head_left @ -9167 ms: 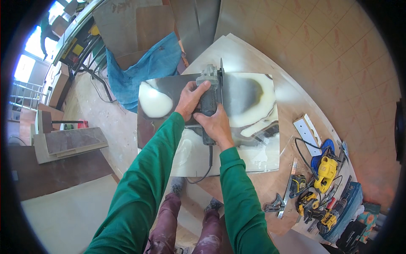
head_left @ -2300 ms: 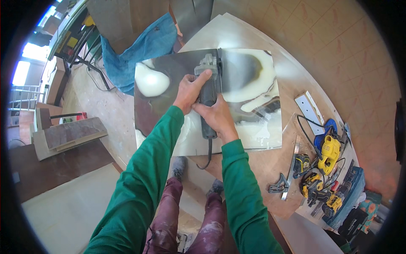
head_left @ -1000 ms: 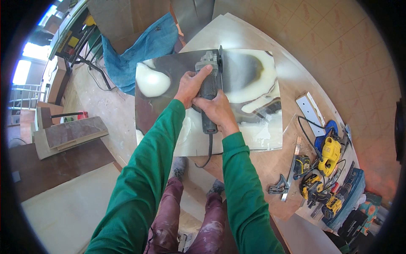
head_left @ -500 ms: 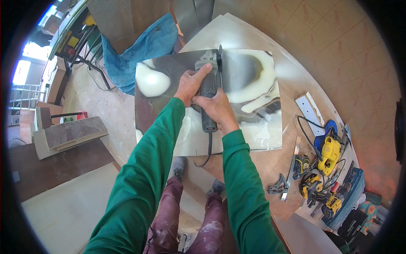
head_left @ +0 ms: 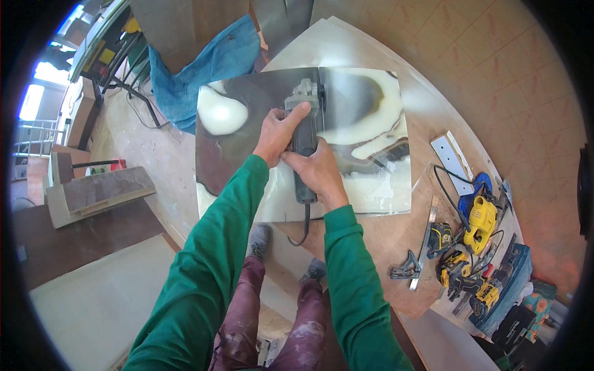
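Observation:
My left hand [head_left: 279,133] is closed round the upper body of a grey angle grinder [head_left: 304,89], thumb near its gear head. My right hand [head_left: 315,176] grips the lower body from the right. A thin disc at the grinder's right side stands edge-on over a glossy sheet [head_left: 226,161] marbled in dark grey and cream. A narrow dark line runs up from the disc to the sheet's far edge. The power cord [head_left: 307,226] hangs from the grinder's rear over the near edge. Whether the disc touches the sheet I cannot tell.
The sheet lies on a pale board [head_left: 433,99]. Yellow power tools [head_left: 479,222], a metal rule [head_left: 424,244] and a clamp [head_left: 405,267] lie at right. A blue cloth [head_left: 192,93] hangs at back left; stacked panels [head_left: 111,188] lie left. Beige tiled surface [head_left: 513,105] at far right.
Both hands and the grinder have moved slightly toward me since half a second ago. Compared with 9.2 seconds ago, the sheet appears higher in the picture, with the surroundings shifted too.

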Available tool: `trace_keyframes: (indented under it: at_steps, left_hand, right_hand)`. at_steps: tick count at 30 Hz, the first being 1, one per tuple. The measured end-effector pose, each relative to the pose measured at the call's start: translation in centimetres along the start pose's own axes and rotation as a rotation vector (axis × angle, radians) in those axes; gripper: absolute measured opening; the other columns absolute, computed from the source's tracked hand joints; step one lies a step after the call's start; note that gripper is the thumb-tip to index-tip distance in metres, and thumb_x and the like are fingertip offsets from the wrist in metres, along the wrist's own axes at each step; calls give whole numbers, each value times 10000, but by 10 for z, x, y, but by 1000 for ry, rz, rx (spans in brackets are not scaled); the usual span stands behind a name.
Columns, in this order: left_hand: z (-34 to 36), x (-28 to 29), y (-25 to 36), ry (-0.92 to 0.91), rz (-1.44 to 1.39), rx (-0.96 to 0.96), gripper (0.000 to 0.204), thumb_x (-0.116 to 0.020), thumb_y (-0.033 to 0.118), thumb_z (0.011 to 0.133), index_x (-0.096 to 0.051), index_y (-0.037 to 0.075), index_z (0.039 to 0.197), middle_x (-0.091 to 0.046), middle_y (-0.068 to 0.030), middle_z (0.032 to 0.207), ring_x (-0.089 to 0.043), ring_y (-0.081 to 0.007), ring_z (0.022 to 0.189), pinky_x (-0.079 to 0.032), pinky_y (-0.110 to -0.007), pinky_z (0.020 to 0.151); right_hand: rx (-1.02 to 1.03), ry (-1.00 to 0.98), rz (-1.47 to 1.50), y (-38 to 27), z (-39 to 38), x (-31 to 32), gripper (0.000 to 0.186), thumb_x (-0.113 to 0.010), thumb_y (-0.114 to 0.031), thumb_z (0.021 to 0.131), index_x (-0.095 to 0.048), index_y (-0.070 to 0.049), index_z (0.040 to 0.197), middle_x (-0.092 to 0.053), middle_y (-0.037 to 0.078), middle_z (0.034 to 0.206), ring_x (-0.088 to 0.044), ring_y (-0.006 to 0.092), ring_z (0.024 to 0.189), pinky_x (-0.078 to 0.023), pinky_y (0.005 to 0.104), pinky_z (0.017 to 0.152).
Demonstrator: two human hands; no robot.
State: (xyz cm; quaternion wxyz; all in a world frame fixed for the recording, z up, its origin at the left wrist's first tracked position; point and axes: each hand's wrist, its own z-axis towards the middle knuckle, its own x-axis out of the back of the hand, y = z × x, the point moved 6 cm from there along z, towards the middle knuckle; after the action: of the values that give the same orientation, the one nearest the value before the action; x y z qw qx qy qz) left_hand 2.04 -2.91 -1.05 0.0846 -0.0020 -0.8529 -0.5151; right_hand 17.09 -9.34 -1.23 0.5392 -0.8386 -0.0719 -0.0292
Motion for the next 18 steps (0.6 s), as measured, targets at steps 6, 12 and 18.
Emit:
trace_keyframes:
  at_steps: [6, 12, 18]
  left_hand:
    - [-6, 1, -10, 0, 16, 13, 1040, -938, 716, 869, -647, -148, 1369, -742, -208, 1234, -759, -246, 1101, -636, -381, 946]
    - [-5, 1, -7, 0, 4, 19, 1029, -938, 707, 873, -649, -148, 1368, -746, -203, 1241, -766, -246, 1089, -639, -383, 944]
    - [1, 0, -4, 5, 1, 9, 1036, -934, 712, 873, -656, -152, 1372, -752, -208, 1236, -769, -247, 1083, -639, -380, 942]
  right_hand:
    - [-19, 11, -17, -2, -15, 1, 715, -969, -294, 853, -654, 106, 1354, -796, 185, 1217, -778, 247, 1061, -613, 388, 931]
    - [-32, 7, -20, 1, -10, 0, 759, -965, -325, 830, -643, 114, 1360, -789, 188, 1210, -771, 246, 1064, -607, 389, 932]
    - [-20, 0, -23, 0, -2, 1, 765, -954, -325, 821, -642, 118, 1361, -789, 185, 1192, -770, 244, 1040, -608, 385, 910]
